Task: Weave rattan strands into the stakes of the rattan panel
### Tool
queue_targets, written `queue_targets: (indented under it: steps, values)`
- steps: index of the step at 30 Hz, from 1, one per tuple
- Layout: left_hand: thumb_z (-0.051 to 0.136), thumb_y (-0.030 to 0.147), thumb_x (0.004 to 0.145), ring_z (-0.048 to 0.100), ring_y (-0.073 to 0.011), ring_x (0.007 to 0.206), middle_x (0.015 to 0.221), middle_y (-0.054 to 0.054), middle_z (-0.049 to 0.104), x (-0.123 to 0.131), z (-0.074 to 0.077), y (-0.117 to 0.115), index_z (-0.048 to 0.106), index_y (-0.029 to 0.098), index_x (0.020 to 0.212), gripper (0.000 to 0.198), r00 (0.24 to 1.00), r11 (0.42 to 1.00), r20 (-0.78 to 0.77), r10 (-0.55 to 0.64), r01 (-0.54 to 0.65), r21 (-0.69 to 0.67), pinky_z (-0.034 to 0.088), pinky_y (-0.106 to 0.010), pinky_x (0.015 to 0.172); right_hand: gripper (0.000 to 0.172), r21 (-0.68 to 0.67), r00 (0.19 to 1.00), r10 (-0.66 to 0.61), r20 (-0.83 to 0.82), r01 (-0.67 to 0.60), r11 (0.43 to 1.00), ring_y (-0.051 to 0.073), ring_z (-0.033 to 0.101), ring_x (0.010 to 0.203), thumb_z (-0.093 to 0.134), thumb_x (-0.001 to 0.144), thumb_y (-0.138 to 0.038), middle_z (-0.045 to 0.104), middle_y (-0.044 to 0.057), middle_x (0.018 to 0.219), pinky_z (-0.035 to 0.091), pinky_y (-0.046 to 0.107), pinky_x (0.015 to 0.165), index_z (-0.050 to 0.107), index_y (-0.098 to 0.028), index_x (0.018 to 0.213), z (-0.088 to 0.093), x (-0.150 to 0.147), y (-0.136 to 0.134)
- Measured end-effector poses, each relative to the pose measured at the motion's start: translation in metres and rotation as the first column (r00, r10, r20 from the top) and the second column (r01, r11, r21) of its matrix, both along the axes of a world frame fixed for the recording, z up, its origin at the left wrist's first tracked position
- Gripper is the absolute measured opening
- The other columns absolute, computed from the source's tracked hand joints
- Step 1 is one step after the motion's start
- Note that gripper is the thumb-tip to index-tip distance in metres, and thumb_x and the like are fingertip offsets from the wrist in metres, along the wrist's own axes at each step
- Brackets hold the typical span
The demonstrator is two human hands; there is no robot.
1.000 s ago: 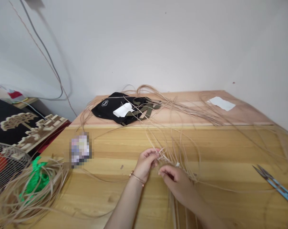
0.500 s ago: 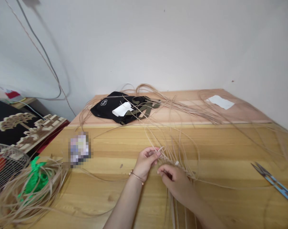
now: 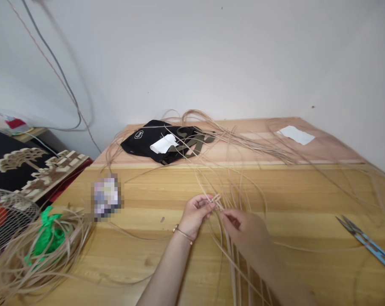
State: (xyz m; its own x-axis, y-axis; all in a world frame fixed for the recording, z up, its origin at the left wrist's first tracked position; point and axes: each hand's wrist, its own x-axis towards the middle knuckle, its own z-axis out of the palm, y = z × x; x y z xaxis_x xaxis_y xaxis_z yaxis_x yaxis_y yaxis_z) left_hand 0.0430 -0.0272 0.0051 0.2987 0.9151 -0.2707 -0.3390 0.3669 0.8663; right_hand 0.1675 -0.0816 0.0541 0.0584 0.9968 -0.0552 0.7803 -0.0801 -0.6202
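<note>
Thin tan rattan strips [image 3: 231, 259] cross one another at a small woven part in the middle of the table. My left hand [image 3: 197, 212], with a bracelet at the wrist, pinches the left end of this weave between thumb and fingers. Just to its right, my right hand [image 3: 243, 225] is closed, thumb and fingertips together at the weave's edge on a strip. Loose strip ends fan out toward the back and run down past the front of the table. The right hand covers part of the weave.
Blue-handled snips [image 3: 367, 242] lie at the right. A black bag [image 3: 144, 142] with white paper [image 3: 163, 144] on it and more strips are at the back. At the left are a strip coil [image 3: 74, 242] with green plastic [image 3: 49, 238], a fan guard [image 3: 12, 221] and a blurred-out item [image 3: 106, 197].
My right hand has moved slightly up and right, its fingertips now meeting at the weave. One strip now slants down toward the front right. My left hand keeps its place.
</note>
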Motion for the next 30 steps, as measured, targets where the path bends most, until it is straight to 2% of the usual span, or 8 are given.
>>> queue_targets:
  steps: [2, 4, 8, 11, 16, 21, 30]
  values:
    - [0.073, 0.023, 0.052, 0.049, -0.0059, 0.056, 0.070, -0.004, 0.060, 0.000, 0.001, 0.000, 0.059, 0.012, 0.076, 0.030, 1.000, 1.000, 0.007, -0.001, 0.001, -0.017, 0.030, -0.014, 0.044, 0.022, 0.021, 0.996, -0.079, -0.037, 0.079, 0.997, 0.015, 0.053, 0.056, 0.046, 0.074, -0.030, 0.063, 0.002, 0.064, 0.034, 0.024, 0.052, 0.064, -0.019, 0.079, 0.002, 0.007, 0.014]
    - [0.073, 0.022, 0.051, 0.048, -0.0052, 0.054, 0.068, -0.003, 0.059, 0.000, 0.001, 0.000, 0.059, 0.012, 0.075, 0.030, 1.000, 1.000, 0.020, -0.002, 0.002, -0.027, 0.029, -0.014, 0.044, 0.024, 0.053, 0.994, -0.096, -0.058, 0.099, 0.994, 0.016, 0.054, 0.061, 0.049, 0.071, -0.029, 0.064, 0.005, 0.070, 0.036, 0.026, 0.055, 0.064, -0.017, 0.086, 0.002, 0.011, 0.027]
    - [0.073, 0.022, 0.050, 0.045, -0.0040, 0.050, 0.064, -0.001, 0.059, 0.000, 0.001, 0.000, 0.059, 0.012, 0.074, 0.030, 0.999, 1.000, 0.040, -0.004, 0.004, -0.014, 0.028, -0.014, 0.043, 0.021, 0.064, 0.989, -0.007, -0.145, 0.016, 0.998, 0.015, 0.057, 0.062, 0.052, 0.068, -0.025, 0.065, 0.003, 0.071, 0.040, 0.025, 0.056, 0.065, -0.019, 0.083, -0.002, 0.012, 0.044]
    - [0.073, 0.022, 0.052, 0.046, -0.0044, 0.052, 0.067, -0.003, 0.060, 0.000, 0.001, -0.001, 0.060, 0.011, 0.075, 0.029, 0.999, 1.000, 0.039, -0.014, 0.014, -0.001, 0.029, -0.014, 0.044, 0.019, 0.066, 0.974, 0.019, -0.228, -0.004, 0.998, 0.015, 0.059, 0.063, 0.050, 0.069, -0.023, 0.067, 0.003, 0.072, 0.043, 0.024, 0.057, 0.066, -0.017, 0.077, -0.007, 0.010, 0.045]
    - [0.071, 0.023, 0.054, 0.046, -0.0043, 0.052, 0.069, -0.003, 0.060, -0.001, 0.002, -0.001, 0.061, 0.011, 0.076, 0.027, 0.999, 0.999, 0.039, -0.033, 0.033, -0.005, 0.031, -0.015, 0.046, 0.021, 0.078, 0.943, -0.018, -0.333, 0.047, 0.996, 0.016, 0.061, 0.069, 0.051, 0.070, -0.025, 0.068, 0.005, 0.078, 0.046, 0.026, 0.062, 0.066, -0.015, 0.080, -0.015, 0.010, 0.042]
    - [0.069, 0.022, 0.055, 0.041, -0.0029, 0.044, 0.065, -0.003, 0.059, -0.001, 0.005, -0.001, 0.062, 0.010, 0.073, 0.023, 0.998, 0.999, 0.051, -0.022, 0.024, -0.036, 0.029, -0.016, 0.043, 0.022, 0.095, 0.915, -0.089, -0.393, 0.137, 0.986, 0.018, 0.062, 0.069, 0.054, 0.068, -0.028, 0.069, 0.007, 0.077, 0.048, 0.029, 0.063, 0.067, -0.014, 0.080, -0.021, 0.008, 0.041]
    - [0.071, 0.025, 0.055, 0.046, -0.0053, 0.052, 0.067, -0.003, 0.058, 0.000, 0.005, 0.000, 0.062, 0.011, 0.073, 0.024, 0.995, 0.999, 0.092, -0.025, 0.029, -0.042, 0.033, -0.018, 0.048, 0.021, 0.075, 0.871, -0.147, -0.469, 0.205, 0.976, 0.021, 0.064, 0.070, 0.058, 0.065, -0.030, 0.069, 0.006, 0.076, 0.050, 0.031, 0.064, 0.068, -0.016, 0.077, -0.025, 0.006, 0.041]
